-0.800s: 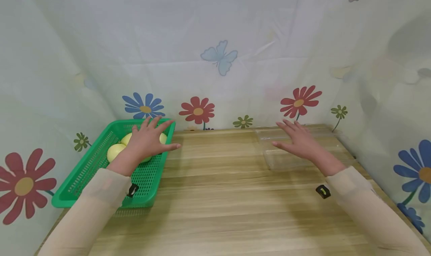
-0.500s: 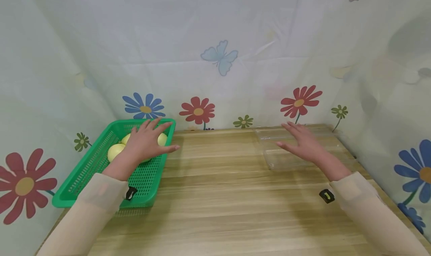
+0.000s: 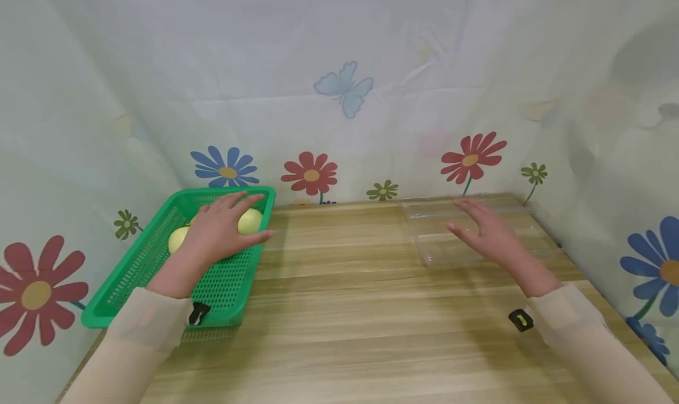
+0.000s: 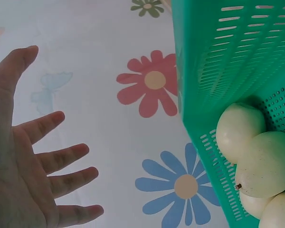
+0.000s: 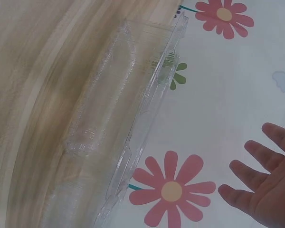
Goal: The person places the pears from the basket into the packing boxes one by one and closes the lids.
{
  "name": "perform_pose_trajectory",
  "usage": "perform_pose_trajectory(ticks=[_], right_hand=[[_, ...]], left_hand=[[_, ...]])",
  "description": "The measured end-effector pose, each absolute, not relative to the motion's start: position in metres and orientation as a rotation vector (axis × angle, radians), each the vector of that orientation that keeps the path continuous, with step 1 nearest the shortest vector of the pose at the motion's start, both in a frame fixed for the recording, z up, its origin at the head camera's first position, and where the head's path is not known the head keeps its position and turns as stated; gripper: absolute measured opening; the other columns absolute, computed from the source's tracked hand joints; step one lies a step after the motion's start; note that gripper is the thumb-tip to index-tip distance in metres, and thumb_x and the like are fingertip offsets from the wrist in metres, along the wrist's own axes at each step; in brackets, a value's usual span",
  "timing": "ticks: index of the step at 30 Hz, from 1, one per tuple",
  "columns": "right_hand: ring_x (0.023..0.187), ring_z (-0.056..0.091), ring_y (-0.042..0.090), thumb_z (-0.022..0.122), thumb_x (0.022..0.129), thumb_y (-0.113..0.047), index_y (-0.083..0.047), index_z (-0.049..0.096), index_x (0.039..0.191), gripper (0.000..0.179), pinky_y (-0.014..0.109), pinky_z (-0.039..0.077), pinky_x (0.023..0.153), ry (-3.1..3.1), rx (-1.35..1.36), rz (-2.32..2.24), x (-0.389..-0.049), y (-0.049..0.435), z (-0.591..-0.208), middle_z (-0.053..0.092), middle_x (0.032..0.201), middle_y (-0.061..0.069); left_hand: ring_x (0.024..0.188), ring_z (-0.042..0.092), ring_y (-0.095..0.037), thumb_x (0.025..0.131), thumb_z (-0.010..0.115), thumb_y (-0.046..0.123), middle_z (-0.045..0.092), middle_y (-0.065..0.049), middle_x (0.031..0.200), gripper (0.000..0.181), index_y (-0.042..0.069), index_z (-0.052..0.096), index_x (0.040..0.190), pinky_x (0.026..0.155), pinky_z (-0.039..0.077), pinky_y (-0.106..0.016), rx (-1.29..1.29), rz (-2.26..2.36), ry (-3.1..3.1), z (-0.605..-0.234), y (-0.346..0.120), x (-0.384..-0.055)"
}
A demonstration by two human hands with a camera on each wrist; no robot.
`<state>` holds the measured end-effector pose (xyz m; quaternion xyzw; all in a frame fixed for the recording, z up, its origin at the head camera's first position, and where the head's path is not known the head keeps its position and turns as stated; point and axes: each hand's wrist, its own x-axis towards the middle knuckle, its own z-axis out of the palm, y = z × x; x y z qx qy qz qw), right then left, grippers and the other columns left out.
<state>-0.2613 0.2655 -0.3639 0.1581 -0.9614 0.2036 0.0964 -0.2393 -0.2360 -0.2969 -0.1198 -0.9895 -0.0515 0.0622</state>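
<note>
My left hand [image 3: 217, 227] hovers palm down over the green plastic basket [image 3: 223, 286], fingers spread and holding nothing. Several pale yellow pears [image 3: 250, 221] lie toward the far end of the basket, partly covered by that hand in the head view. In the left wrist view, speckled skin and a short stem show on one pear [image 4: 266, 164]. On the right, my right hand [image 3: 490, 236] is held above a clear plastic container [image 3: 437, 250], its fingers extended and nothing in them. The right wrist view shows the container's moulded hollows [image 5: 102, 95] beside the hand.
A wood-grain table [image 3: 339, 309] carries both containers, with bare surface between them. Behind and at the sides hangs a white cloth [image 3: 254, 85] printed with flowers and a butterfly. A small black device [image 3: 521, 319] sits at the right wrist, another [image 3: 199, 313] at the left.
Both hands have drawn back slightly toward the person and outward, the left to the left, the right to the right. More of one pear shows now. The containers stay put.
</note>
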Motion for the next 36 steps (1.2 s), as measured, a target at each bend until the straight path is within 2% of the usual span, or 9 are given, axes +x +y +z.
perform_pose_trajectory(ticks=[10,16,22,31,36], right_hand=[[0.147,0.033,0.055,0.056,0.104,-0.045,-0.003,0.042,0.154,0.067,0.074,0.027,0.118,-2.808,0.410,0.745,-0.250,0.277,-0.371,0.038,0.159,0.031],[0.143,0.036,0.056,0.056,0.105,-0.042,0.004,0.044,0.150,0.066,0.074,0.030,0.116,-2.769,0.372,0.811,-0.242,0.282,-0.376,0.042,0.154,0.035],[0.134,0.044,0.056,0.056,0.105,-0.033,0.008,0.049,0.145,0.057,0.075,0.035,0.110,-2.726,0.344,0.876,-0.236,0.287,-0.381,0.048,0.147,0.037],[0.126,0.051,0.051,0.051,0.108,-0.035,0.007,0.054,0.140,0.053,0.074,0.045,0.102,-2.694,0.302,0.917,-0.228,0.295,-0.387,0.053,0.143,0.035],[0.121,0.055,0.049,0.051,0.108,-0.032,0.007,0.057,0.137,0.049,0.073,0.046,0.099,-2.665,0.292,0.945,-0.224,0.298,-0.389,0.056,0.138,0.034]], left_hand=[[0.142,0.044,-0.049,0.092,0.070,0.052,0.047,-0.025,0.155,0.077,0.012,0.047,0.153,0.111,0.039,-0.073,-0.418,-0.181,-2.898,-0.298,-0.239,-0.225],[0.138,0.049,-0.048,0.093,0.070,0.049,0.051,-0.025,0.152,0.072,0.011,0.050,0.151,0.104,0.046,-0.071,-0.437,-0.204,-2.885,-0.302,-0.237,-0.218],[0.139,0.047,-0.050,0.096,0.069,0.044,0.049,-0.025,0.154,0.069,0.010,0.048,0.152,0.107,0.046,-0.069,-0.445,-0.273,-2.900,-0.304,-0.234,-0.212],[0.139,0.047,-0.049,0.098,0.067,0.038,0.053,-0.024,0.151,0.061,0.009,0.051,0.150,0.105,0.048,-0.066,-0.433,-0.358,-2.896,-0.313,-0.236,-0.204],[0.136,0.050,-0.049,0.099,0.066,0.038,0.056,-0.025,0.147,0.061,0.006,0.051,0.148,0.103,0.049,-0.065,-0.410,-0.367,-2.898,-0.317,-0.237,-0.200]])
